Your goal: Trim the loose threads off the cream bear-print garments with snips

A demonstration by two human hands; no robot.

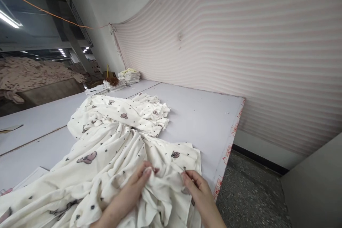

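White fabric with grey-pink animal prints and small dark dots (112, 153) lies in gathered folds across the table, reaching toward me. Near its right part, my left hand (133, 183) is closed, with a bit of the cloth pinched between thumb and fingers. My right hand (196, 185) is closed in a pinch at the right-hand side of the same cloth, a short way from the left. A small dark tip shows by its fingertips; whether that is a tool or part of the print, I cannot tell.
The pale table (192, 114) ends on the right at an edge with red-printed tape (229, 148). Folded stacks (129, 76) stand at the back. Pink-striped cloth (227, 39) hangs along the wall. A large heap of pinkish fabric (34, 73) is at far left.
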